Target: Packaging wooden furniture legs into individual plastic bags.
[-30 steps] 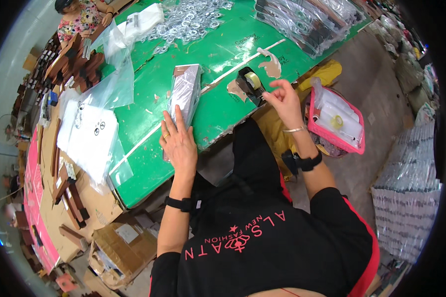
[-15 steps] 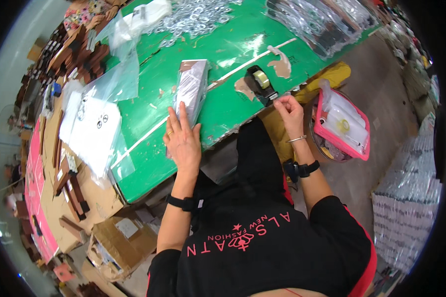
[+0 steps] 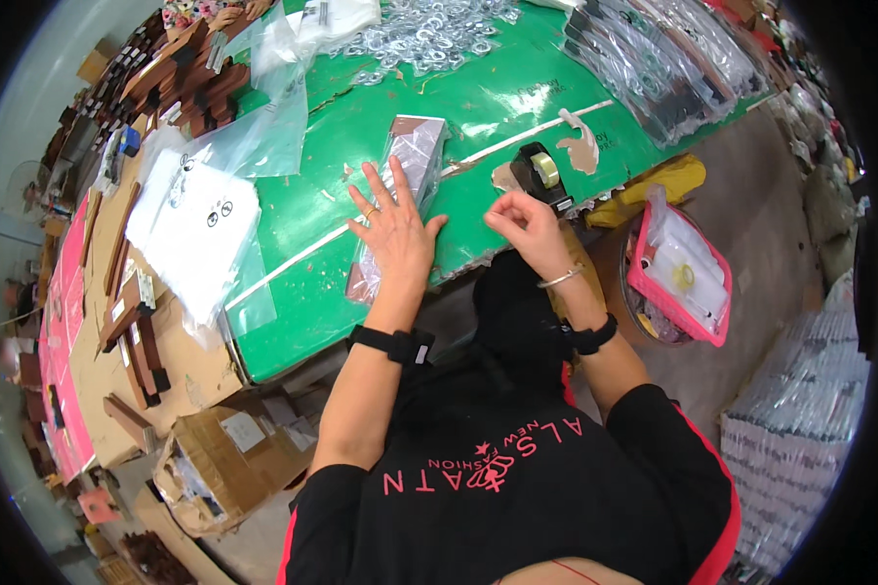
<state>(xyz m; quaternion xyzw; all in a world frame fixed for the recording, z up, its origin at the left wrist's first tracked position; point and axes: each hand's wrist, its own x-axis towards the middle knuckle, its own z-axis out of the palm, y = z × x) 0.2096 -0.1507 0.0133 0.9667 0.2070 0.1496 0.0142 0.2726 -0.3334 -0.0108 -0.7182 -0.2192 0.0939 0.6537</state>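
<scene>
green worktop [image 3: 517, 107] across the top, loaded with clear bags and a heap of metal rings [image 3: 429, 34]. long bagged box [image 3: 408, 185] lying near the front edge, pinned under the left hand [image 3: 392, 232], fingers spread flat, not gripping. pink basket [image 3: 681, 278] down on the floor to the right. right hand [image 3: 527, 226] just below the tape dispenser [image 3: 541, 175], fingertips pinched together, can't tell on what.

Green table [image 3: 498, 107] carried a clear-wrapped brown box [image 3: 410, 171] near its front edge, a black tape dispenser [image 3: 541, 175] just right of it, a heap of small clear packets [image 3: 429, 29] at the back, and loose plastic bags [image 3: 254, 136] at left.
</scene>
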